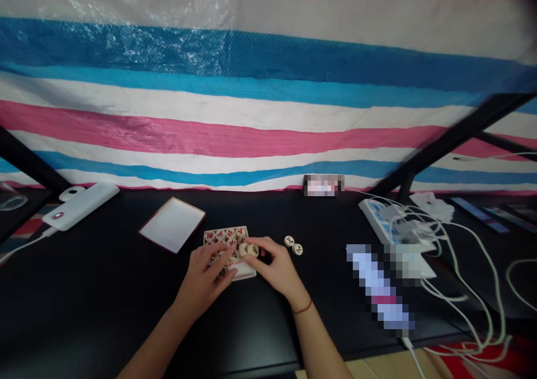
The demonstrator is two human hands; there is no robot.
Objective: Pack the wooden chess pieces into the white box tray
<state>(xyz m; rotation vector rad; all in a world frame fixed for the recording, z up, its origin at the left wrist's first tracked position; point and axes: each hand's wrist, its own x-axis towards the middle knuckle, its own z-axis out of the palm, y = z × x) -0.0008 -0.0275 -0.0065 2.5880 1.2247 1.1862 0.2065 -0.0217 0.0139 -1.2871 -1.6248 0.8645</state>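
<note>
A small white box (247, 273) lies on the black table (104, 289), filled with several round pale game pieces (226, 235) bearing red or dark marks. My left hand (205, 278) rests on the box's near left side, fingers bent over the pieces. My right hand (274, 267) pinches two pale pieces (249, 250) at the box's right edge. Two loose pieces (293, 245) lie on the table just right of the box.
The box lid (173, 223) lies left of the box. A white power bank (79, 205) sits far left. A power strip (384, 219) with white cables (470, 278) is at the right. A striped tarp (251, 88) hangs behind. Dark frame bars (453, 138) cross at right.
</note>
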